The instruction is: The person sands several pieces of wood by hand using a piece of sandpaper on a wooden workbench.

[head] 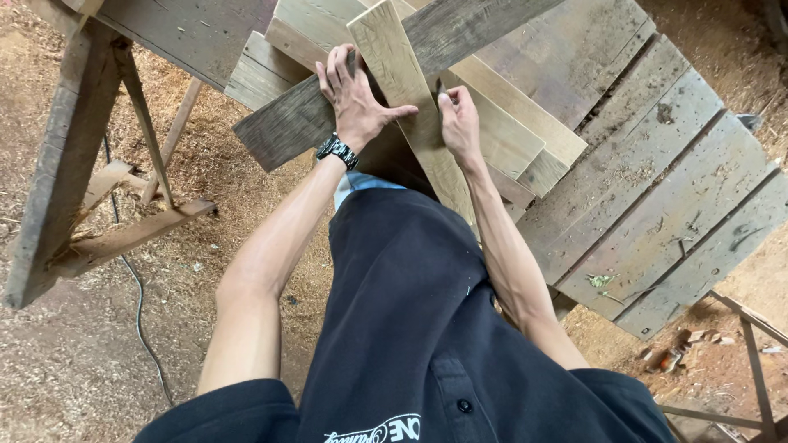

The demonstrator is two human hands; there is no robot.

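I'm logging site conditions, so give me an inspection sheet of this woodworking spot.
Surface: weathered plank workbench, dusty, with gaps between the boards.
Job's things: pale narrow plank lying across a dark board, on stacked boards.
Clutter: small scraps on the ground under the bench.
Grippers: left hand flat on the narrow plank and dark board; right hand gripping the plank's edge.
Cables: black cable trailing over the ground.
Surroundings: sawdust-covered ground; wooden trestle at left.

You get soft, even daylight with no glare and only faint shadows under the boards (460,123). Focus is sharp throughout; wide-angle distortion stretches the frame's edges.
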